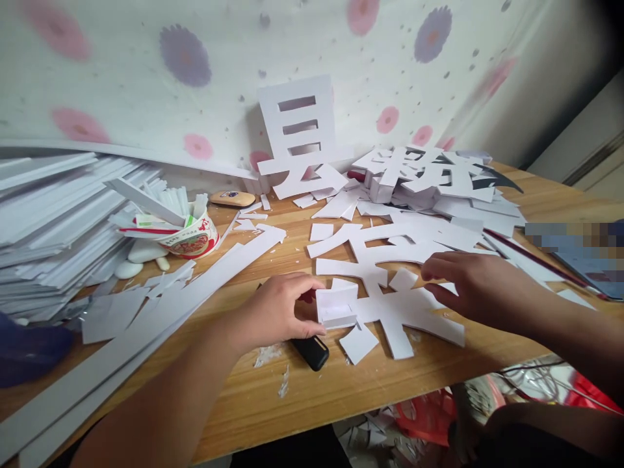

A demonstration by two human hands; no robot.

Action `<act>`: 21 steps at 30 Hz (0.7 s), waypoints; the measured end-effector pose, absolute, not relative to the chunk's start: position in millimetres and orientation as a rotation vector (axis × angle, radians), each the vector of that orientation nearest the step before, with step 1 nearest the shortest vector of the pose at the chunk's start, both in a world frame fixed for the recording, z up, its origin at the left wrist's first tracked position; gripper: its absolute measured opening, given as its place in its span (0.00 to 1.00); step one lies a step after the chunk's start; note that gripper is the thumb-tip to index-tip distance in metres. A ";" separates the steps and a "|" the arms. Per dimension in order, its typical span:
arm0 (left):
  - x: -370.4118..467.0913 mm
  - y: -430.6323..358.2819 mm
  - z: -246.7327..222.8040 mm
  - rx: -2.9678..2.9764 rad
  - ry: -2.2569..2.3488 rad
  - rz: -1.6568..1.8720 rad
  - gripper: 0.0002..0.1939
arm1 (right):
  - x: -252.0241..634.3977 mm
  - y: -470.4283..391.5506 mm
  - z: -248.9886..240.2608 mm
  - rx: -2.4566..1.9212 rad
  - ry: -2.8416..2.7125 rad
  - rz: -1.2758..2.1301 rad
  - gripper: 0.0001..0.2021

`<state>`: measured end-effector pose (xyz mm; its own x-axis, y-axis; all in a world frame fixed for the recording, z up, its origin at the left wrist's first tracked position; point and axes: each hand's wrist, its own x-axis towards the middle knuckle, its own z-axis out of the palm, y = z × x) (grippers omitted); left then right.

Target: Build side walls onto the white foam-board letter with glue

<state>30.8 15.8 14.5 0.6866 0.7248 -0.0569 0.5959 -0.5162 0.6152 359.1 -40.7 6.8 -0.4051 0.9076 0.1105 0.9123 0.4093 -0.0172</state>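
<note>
Touching a white piece [336, 304], the left hand [277, 311] faces a cutout [325, 129] (“县”).

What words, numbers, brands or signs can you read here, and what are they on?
"县": on the upright white cut-out by the wall covering.
Lying white cut-out between the left hand and right hand: character-like, but I can't read it surely.
Stacked cut-outs: overlapping, unreadable.
Paper cup: print too small and blurred.
Tan oval case: dark mark too small.
Screen: blurred.
</note>
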 end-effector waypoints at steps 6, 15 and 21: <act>29.5 14.3 17.9 2.220 0.995 0.307 0.21 | 318.9 -39.8 15.0 -1.327 -2.497 0.099 0.08; 25.9 14.8 10.0 2.365 0.957 0.326 0.20 | 273.3 -39.8 12.2 -1.147 -2.469 0.232 0.11; 26.2 15.0 7.5 2.451 0.921 0.363 0.18 | 263.2 -32.7 8.3 -1.167 -2.462 0.143 0.12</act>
<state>26.2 15.0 7.5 0.7366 0.6724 0.0725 0.5415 -0.6505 0.5326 263.2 -32.7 8.3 -0.5655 0.7605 0.3191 0.7185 0.6442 -0.2622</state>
